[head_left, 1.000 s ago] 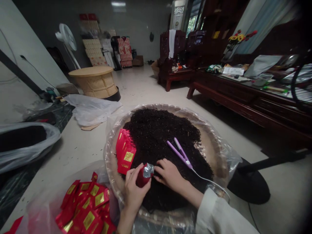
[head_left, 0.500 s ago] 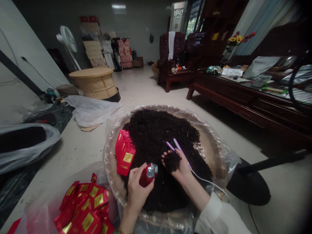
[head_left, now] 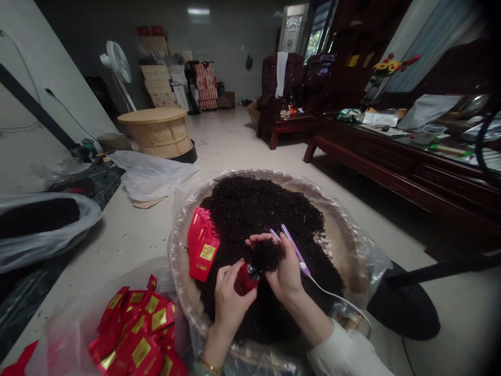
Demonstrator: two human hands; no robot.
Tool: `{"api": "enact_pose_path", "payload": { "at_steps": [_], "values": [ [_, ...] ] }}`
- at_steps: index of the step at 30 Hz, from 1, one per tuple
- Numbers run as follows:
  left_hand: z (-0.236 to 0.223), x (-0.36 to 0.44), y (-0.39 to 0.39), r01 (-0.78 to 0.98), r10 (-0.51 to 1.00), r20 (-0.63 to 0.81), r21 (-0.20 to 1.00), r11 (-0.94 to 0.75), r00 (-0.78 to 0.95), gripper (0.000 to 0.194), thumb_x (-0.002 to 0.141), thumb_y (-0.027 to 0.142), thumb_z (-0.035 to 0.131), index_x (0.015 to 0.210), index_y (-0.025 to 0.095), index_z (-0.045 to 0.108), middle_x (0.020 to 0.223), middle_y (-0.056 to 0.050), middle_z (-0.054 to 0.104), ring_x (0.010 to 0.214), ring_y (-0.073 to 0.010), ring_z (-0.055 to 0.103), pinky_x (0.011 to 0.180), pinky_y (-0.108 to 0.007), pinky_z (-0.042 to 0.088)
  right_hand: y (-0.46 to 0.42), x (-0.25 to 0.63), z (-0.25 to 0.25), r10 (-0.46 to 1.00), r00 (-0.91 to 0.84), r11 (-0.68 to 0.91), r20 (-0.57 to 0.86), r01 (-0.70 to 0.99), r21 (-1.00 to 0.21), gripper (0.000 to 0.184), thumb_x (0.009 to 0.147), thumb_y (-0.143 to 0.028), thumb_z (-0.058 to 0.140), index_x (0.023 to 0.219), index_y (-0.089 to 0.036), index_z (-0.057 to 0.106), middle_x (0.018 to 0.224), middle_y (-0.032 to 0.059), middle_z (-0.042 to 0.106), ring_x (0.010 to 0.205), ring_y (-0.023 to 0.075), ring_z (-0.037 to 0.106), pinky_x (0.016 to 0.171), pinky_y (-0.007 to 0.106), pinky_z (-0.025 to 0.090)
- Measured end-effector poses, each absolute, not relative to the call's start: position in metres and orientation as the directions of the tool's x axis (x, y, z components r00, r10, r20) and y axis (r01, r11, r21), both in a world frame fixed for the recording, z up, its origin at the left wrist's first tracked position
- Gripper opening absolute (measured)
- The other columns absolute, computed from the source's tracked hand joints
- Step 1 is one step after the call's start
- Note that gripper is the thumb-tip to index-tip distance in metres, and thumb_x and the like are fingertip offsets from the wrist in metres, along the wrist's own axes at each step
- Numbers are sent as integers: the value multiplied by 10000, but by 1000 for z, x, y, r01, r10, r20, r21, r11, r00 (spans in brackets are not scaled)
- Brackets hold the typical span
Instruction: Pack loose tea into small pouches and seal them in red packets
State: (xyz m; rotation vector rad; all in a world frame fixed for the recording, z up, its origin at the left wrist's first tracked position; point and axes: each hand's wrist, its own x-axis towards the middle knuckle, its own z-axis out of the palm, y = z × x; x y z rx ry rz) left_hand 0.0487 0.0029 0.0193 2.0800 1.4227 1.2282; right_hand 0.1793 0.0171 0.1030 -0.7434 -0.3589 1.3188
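Observation:
My left hand grips a small red foil packet, its silvery mouth turned toward my right hand. Cupped around a clump of dark loose tea leaves, my right hand is right beside that mouth. Under both hands spreads a heap of the same dark leaves in a round, plastic-lined basket. A purple hair straightener lies on the heap, partly behind my right hand. Flat red packets overlap at the basket's left side.
Filled-looking red packets lie in a clear plastic bag at lower left. A white bag of dark leaves stands at far left. On the right are a black stand base and a long wooden table.
My right hand scooped up leaves from the heap, turned palm up and moved left to the packet's mouth. My left hand kept hold of the packet, shifting slightly right.

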Motion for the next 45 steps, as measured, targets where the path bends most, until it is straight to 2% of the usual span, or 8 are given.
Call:
{"api": "enact_pose_path", "payload": {
  "at_steps": [10,15,19,26,32,34,39,45],
  "values": [
    [10,46,3,586,890,452,706,-398,60,537,630,141,696,1163,179,638,951,-70,679,887,-246,644,784,-396,582,3,182,93,998,-19,46,60,-429,-902,675,866,-746,334,1149,-252,696,1303,48,642,1340,269,424,1170,462,178],
    [5,43,4,598,863,504,684,-418,26,492,652,195,722,1136,166,642,959,-83,671,904,-258,645,787,-400,581,-6,197,93,972,-6,234,234,54,-971,435,951,-543,410,1157,-261,670,1258,77,640,1215,250,523,1041,441,397],
    [6,43,4,586,850,525,673,-451,52,491,670,224,746,1145,169,633,946,-79,681,870,-248,647,763,-385,586,-15,201,104,926,-275,368,259,505,-781,244,939,-260,493,1051,-224,707,1008,87,721,1029,252,560,935,444,464],
    [9,38,2,566,787,614,628,-534,61,485,726,178,680,1199,181,575,1047,-97,668,937,-246,641,795,-392,586,-14,222,91,934,-134,344,330,580,-738,326,943,-181,427,1214,-235,599,1146,96,644,1068,223,605,935,413,504],
    [11,35,0,526,694,709,545,-653,126,563,775,148,649,1309,191,476,1145,-120,665,1012,-248,632,829,-410,578,-22,223,61,972,-206,141,-113,897,-420,751,677,-83,719,1380,-208,484,1405,171,479,1204,362,512,960,498,486],
    [10,35,0,535,666,732,510,-674,142,603,791,142,648,1353,189,435,1160,-125,663,1021,-245,632,844,-414,571,-24,215,58,965,-196,126,-174,929,-347,661,698,-54,687,1322,-218,545,1340,157,535,1156,343,537,916,466,507],
    [7,33,2,589,668,730,479,-651,146,586,815,172,646,1359,191,428,1154,-123,661,1029,-251,631,854,-423,563,-21,213,54,969,-185,99,-164,897,-432,282,803,-4,506,905,-188,694,993,85,643,937,217,616,808,309,508],
    [11,33,1,621,712,683,489,-612,164,583,827,193,628,1366,209,406,1165,-118,649,1040,-259,622,870,-435,550,-20,228,61,984,-152,177,94,740,-649,191,865,-109,551,961,-202,688,997,84,651,905,221,638,799,349,524]
  ]
}}
